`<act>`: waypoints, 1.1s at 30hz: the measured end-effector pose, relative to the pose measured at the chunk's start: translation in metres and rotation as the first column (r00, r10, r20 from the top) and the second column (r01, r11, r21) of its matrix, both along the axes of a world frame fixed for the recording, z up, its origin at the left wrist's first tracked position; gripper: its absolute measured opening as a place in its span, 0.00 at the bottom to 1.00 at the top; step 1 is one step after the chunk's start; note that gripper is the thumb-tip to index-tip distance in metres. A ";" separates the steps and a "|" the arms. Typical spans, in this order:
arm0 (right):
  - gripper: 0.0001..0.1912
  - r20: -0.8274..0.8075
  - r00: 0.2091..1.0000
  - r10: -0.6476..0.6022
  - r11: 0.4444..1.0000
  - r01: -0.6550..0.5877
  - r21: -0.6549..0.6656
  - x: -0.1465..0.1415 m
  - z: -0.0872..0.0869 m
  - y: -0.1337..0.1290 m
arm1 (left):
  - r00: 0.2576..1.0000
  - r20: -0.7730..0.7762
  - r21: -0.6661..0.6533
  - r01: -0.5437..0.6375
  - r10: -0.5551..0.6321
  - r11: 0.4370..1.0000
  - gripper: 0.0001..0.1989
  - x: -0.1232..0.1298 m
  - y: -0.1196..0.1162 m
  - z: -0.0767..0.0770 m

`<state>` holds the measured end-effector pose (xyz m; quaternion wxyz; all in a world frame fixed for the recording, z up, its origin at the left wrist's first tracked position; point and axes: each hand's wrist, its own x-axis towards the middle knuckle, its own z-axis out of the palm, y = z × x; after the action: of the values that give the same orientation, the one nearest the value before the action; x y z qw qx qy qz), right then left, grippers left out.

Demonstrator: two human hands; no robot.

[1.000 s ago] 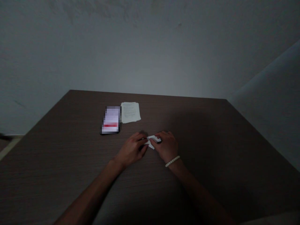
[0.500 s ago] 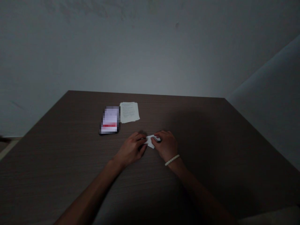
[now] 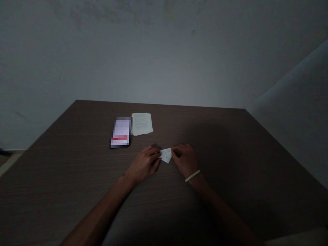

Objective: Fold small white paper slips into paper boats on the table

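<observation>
Between my hands is a small folded piece of white paper [image 3: 166,155], with a point towards me and faint print on it. My left hand [image 3: 146,162] grips its left end, fingers bent over the edge and thumb below. The thumb and forefinger of my right hand [image 3: 185,159] pinch its upper right corner. A beaded bracelet [image 3: 192,176] circles my right wrist. My fingers cover both ends of the paper.
A stack of printed paper squares [image 3: 142,123] lies farther back on the dark wooden table [image 3: 84,171]. Left of it is a phone [image 3: 121,132] with its screen lit and blurred. A pale wall [image 3: 164,61] rises behind the table.
My right thumb has slid off the middle of the paper to its right corner, so more of the folded face shows. My left hand keeps its grip.
</observation>
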<state>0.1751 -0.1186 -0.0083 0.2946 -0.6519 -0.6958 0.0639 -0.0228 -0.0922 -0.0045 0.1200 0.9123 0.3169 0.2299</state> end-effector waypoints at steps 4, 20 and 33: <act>0.08 0.029 0.987 0.158 0.987 -0.159 0.027 0.009 0.001 -0.006 | 1.000 -0.008 0.028 -0.011 0.011 1.000 0.11 0.000 -0.001 -0.001; 0.13 0.239 0.834 0.497 0.867 -0.489 -0.095 -0.002 0.015 -0.032 | 0.985 0.045 0.020 -0.168 0.167 0.986 0.13 -0.004 0.005 -0.003; 0.14 0.252 0.820 0.514 0.857 -0.504 -0.108 -0.003 0.014 -0.035 | 0.912 -0.043 0.002 -0.407 0.407 0.913 0.17 0.003 0.007 -0.003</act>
<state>0.1722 -0.1534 0.0062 0.1564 -0.4505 -0.8767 0.0628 -0.0193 -0.0853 -0.0072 0.0659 0.8306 0.5032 0.2292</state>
